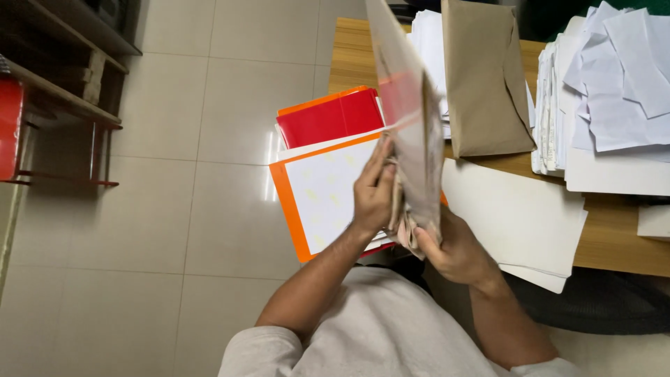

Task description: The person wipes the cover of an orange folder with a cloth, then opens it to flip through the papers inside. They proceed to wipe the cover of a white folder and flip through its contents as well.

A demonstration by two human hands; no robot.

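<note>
Both hands hold a worn brown file folder (412,119) upright over the near edge of the wooden desk (614,230), its upper part blurred. The left hand (373,195) lies flat against the folder's left face, fingers pressed together and pointing up. The right hand (453,248) is closed around the folder's frayed lower edge, pinching it from the right. Just behind the left hand, an orange folder (289,202) with a white sheet on it sits atop a red folder (331,115), both jutting off the desk's left end over the tiled floor (209,84). A brown envelope (481,77) lies farther back on the desk, loose white sheets (516,216) lie just right of the hands, and stacked white papers (614,91) fill the far right.
</note>
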